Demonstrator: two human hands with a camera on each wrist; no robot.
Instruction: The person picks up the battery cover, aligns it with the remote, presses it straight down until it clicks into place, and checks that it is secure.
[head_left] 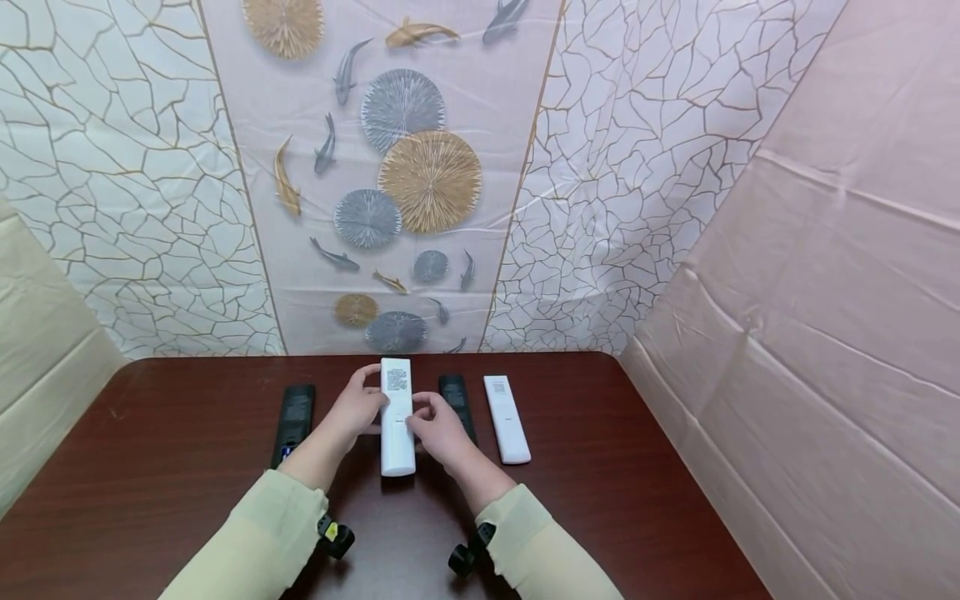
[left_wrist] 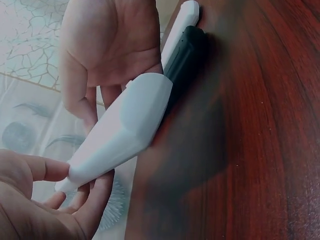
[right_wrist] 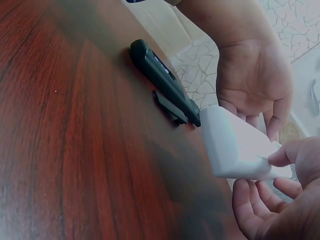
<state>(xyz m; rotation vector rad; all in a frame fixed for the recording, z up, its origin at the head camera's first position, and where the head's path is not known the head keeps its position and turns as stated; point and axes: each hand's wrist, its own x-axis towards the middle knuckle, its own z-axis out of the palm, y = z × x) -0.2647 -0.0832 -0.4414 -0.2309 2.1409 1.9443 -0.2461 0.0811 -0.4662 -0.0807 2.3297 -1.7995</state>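
A white remote control [head_left: 397, 429] is held raised above the table, its labelled face towards the head camera. My left hand [head_left: 356, 407] grips its left edge between thumb and fingers. At its right edge my right hand [head_left: 441, 427] pinches it, the thumb [right_wrist: 284, 154] lying on the labelled face. In the left wrist view the smooth near end of the white remote control [left_wrist: 127, 117] shows, with fingers beneath it. To the left of my left hand lies a black remote control [head_left: 296, 412]. Another black remote control [head_left: 455, 393] lies partly hidden behind my right hand.
A second white remote control [head_left: 507, 421] lies face down at the right on the dark red wooden table [head_left: 615, 508]. Beside the left black remote is a thin black piece [right_wrist: 170, 107]. Patterned fabric [head_left: 435, 275] hangs behind the table's far edge.
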